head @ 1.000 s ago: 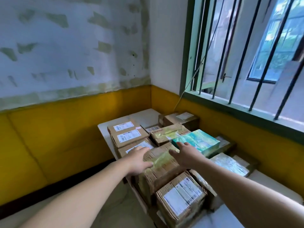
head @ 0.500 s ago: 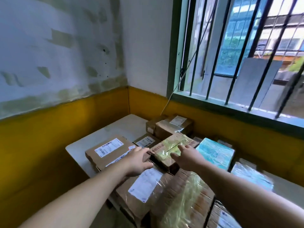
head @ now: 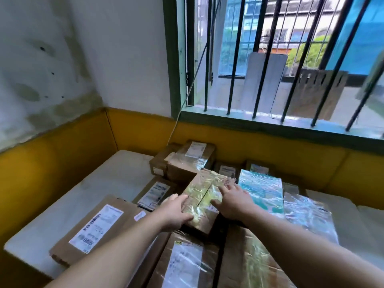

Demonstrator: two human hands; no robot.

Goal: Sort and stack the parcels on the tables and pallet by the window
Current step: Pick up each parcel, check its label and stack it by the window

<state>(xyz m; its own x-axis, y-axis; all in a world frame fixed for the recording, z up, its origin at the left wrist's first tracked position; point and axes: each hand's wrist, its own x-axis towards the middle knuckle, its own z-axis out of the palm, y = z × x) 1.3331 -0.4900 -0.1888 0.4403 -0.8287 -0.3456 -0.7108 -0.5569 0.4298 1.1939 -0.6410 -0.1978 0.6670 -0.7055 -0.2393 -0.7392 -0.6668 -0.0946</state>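
At the far left we see the white table [head: 99, 183] pushed into the yellow-painted corner, and on its near part a flat brown parcel [head: 93, 227] lying label up. Just past it, a smaller labelled carton [head: 154, 193] sits lower, partly under its neighbours.

Next we come to our left hand [head: 176, 212], which rests against the left edge of the tape-wrapped parcel [head: 204, 199]; its fingers lie fairly straight along the side, with the thumb on the near top corner (we cannot tell whether it truly grips or only touches). That parcel sits in the middle of the heap, on top of other cartons, a seam running down its shiny top. Behind it, against the wall below the barred window [head: 270, 65], a taller brown box [head: 191, 161] stands with a white label on its lid.

Our right hand [head: 232, 201] lies on the parcel's right side, fingers spread wide and flat over the top, the thumb pointing toward the left hand.

To its right, touching the parcel, a teal plastic-wrapped packet [head: 261, 190] lies flat, and beyond that a clear-wrapped bundle [head: 307, 213] glints in the window light.
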